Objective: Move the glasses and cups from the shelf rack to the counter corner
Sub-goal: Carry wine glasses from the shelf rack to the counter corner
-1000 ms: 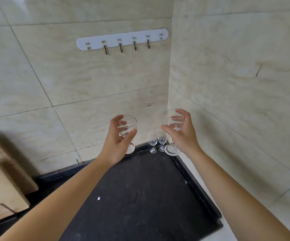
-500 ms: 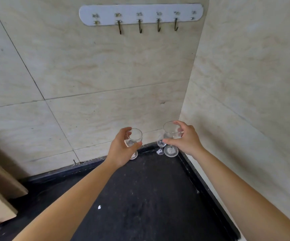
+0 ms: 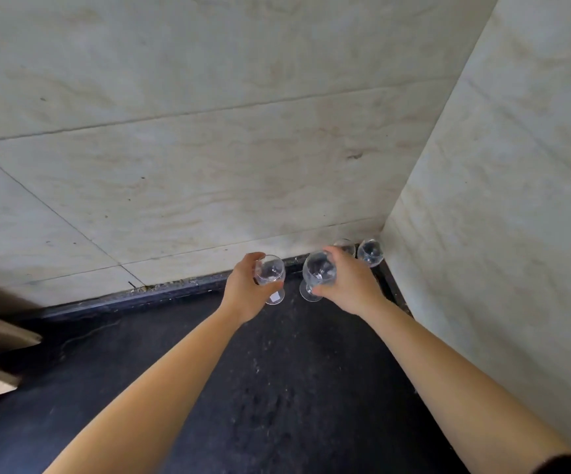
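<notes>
Clear glossy glass stemware (image 3: 270, 272) over a matt, speckled black counter (image 3: 277, 388); smooth veined wall tiles (image 3: 209, 165).

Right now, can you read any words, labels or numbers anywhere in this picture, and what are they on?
No readable text anywhere.
Small white sticker on the foot of the left glass, held by the left hand: too small and blurred to read.
Right glass in the right hand, the two corner glasses, wall tiles, counter: no markings.

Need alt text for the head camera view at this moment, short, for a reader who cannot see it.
Each hand holds a clear stemmed glass low over the dark counter near the tiled corner: left hand, left glass, right hand, right glass. Two small glasses already stand in the corner.
</notes>
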